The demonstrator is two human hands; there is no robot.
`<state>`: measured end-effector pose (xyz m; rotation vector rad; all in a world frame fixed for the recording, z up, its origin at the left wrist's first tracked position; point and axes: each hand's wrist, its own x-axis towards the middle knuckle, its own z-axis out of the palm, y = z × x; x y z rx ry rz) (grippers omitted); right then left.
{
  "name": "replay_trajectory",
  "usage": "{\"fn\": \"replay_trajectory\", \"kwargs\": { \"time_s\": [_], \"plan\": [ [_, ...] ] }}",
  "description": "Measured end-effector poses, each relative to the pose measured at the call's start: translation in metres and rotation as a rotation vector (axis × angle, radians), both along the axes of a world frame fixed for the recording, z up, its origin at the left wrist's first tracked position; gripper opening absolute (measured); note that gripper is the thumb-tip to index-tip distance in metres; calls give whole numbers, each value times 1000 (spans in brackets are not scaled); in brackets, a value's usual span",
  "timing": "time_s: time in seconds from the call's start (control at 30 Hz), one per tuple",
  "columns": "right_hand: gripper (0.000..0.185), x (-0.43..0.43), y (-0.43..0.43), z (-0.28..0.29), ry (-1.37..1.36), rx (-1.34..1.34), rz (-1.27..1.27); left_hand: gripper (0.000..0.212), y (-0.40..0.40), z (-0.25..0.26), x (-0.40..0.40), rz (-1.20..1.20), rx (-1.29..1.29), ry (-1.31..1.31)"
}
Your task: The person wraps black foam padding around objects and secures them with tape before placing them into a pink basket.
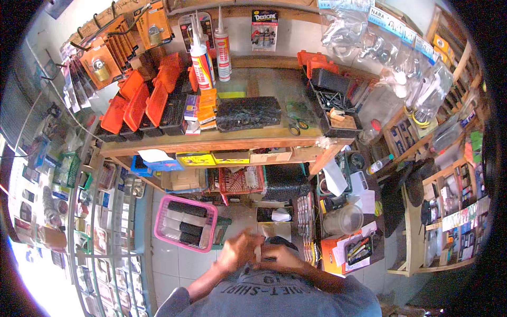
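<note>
Both of my hands are close together in front of my shirt. A small pale object, too blurred to name, is pinched between them. My left hand has its fingers curled over the object's upper end. My right hand closes on it from the other side, partly hiding it. Left of my hands, a pink plastic basket sits on the tiled floor. Inside it lie black bundles and whitish wrapped bundles in rows.
Ahead is a wooden shelf with orange-lidded black boxes, silicone sealant tubes and scissors. A glass display case stands at left. On the right, a dark table holds a clear plastic jar and a tray of pens.
</note>
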<state>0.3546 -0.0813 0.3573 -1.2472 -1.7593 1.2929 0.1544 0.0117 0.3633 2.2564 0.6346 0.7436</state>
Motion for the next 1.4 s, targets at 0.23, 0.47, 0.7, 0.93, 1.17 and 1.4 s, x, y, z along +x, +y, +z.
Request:
{"fn": "replay_trajectory", "kwargs": {
  "time_s": [0.23,0.47,0.7,0.93,1.17,1.4],
  "plan": [
    [34,62,26,45,-88,-82,149,50,-43,-26,-32,-108,-48,-81],
    [18,141,179,105,-495,559,-680,42,-59,-16,-36,-170,-8,-47],
    [28,179,274,100,-998,446,-606,31,-74,-14,-52,-17,-233,-109],
    [36,199,291,100,-1118,496,-490,19,-87,-14,-56,61,-276,-196],
    [40,193,279,110,-1128,427,-542,12,-79,-6,-61,133,-508,-136],
    [47,145,145,116,178,116,-675,53,-58,-24,-108,-6,-874,-307]
  ]
}}
